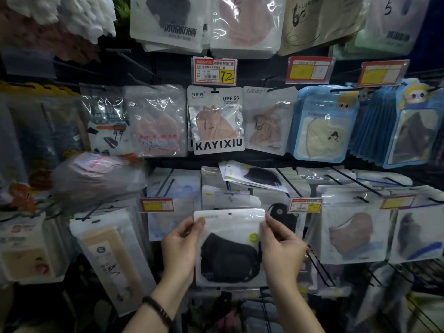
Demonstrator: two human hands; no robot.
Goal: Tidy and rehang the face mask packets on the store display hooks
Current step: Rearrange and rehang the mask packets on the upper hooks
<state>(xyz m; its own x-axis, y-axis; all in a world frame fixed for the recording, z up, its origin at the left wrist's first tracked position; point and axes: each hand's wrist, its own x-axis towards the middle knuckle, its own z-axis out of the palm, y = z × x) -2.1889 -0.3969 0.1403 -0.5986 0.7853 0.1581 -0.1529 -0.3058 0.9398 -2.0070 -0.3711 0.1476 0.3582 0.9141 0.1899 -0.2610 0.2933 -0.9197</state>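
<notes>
Two bare hands hold a single face mask packet [230,248] upright in front of the lower row of a store display, low in the middle of the view. The left hand [182,246] pinches the packet's upper left corner, thumb on the front and fingers curled behind. The right hand [281,251] pinches the upper right edge, its fingers bent around the side. The packet is clear and white, with a black mask [228,258] inside and a yellow-green sticker [254,237] close to the right hand. A small hang hole [230,213] sits at the middle of its top edge; whether that hole is on a hook cannot be told. A dark beaded bracelet [158,311] circles the left wrist. Just above the held packet, a tilted packet [254,176] with a dark mask lies across black wire hooks [288,182]. A red and yellow price label [305,205] hangs just beside the right hand, and a second label [157,205] hangs above the left hand. Further right hangs a pink mask packet [350,234]; to the left, a beige packet [113,255] leans at an angle. In the row above, a KAYIXIU packet [216,121] with a tan mask marked 12 hangs under a price tag [213,70] also marked 12. Blue-edged packets [322,123] hang to its right.
</notes>
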